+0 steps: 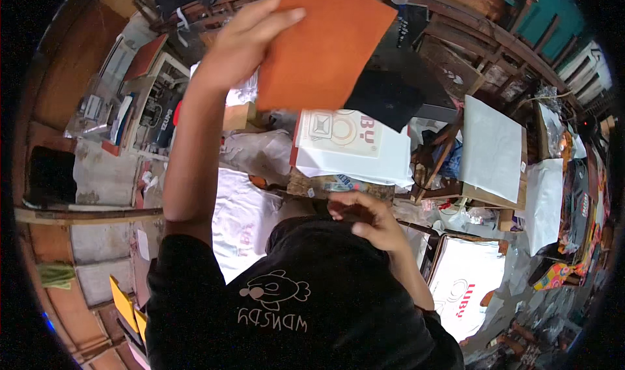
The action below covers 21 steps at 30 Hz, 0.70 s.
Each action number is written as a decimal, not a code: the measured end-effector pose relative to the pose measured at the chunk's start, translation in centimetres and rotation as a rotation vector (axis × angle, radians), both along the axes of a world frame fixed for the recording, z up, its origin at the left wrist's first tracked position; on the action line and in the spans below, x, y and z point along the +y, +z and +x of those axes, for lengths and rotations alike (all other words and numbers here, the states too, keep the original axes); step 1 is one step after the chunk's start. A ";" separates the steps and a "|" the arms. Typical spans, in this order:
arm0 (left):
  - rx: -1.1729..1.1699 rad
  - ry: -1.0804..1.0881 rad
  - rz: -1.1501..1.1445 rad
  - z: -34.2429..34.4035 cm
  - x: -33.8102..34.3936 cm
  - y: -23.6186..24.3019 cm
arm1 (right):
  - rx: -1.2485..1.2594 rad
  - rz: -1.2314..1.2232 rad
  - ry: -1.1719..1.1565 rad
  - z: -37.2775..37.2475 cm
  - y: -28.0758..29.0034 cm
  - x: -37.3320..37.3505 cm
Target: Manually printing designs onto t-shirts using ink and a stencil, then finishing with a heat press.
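My left hand point(237, 51) is raised high, its fingers lying over the left edge of a flat orange sheet point(322, 48) and gripping it. Below that sheet is a stack of white sheets point(355, 168) on a small work surface. A pale printed panel point(348, 132) lies on the stack, partly hidden by the orange sheet. A black cloth point(390, 100) drapes over its far right corner. My right hand point(371, 220) hovers near my body, just in front of the stack, with fingers bent, thumb apart and nothing visible in it.
A white printed cloth point(241, 220) spreads left of my lap. Printed white sheets point(463, 282) fill a frame at lower right. Farther right, a white sheet point(491, 152) covers a board. Left stands a white-edged frame point(140, 123) holding machine parts; clutter crowds the back.
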<state>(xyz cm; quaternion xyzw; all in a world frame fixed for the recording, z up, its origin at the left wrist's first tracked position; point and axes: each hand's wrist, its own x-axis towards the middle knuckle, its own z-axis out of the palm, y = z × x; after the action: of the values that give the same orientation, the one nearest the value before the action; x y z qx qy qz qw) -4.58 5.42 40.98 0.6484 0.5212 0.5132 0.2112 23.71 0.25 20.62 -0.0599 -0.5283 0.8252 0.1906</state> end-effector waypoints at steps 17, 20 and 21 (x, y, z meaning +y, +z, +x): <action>-0.612 0.709 -0.631 -7.1 -28.1 -36.7 | -0.725 -0.163 -0.394 -12.4 -15.4 -6.4; 0.253 1.047 -0.691 -12.1 -32.4 -46.7 | -0.842 -0.036 -0.661 -12.7 -13.5 -3.6; 0.414 1.106 -0.730 -12.7 -32.0 -47.8 | -0.650 0.453 -0.690 -9.3 -17.4 -0.3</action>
<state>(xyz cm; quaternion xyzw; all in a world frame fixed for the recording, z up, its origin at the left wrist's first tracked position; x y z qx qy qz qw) -17.27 -26.57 -6.86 0.2595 0.9440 0.2030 0.0195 14.38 -0.01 3.27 -0.4407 -0.6748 0.5183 0.2859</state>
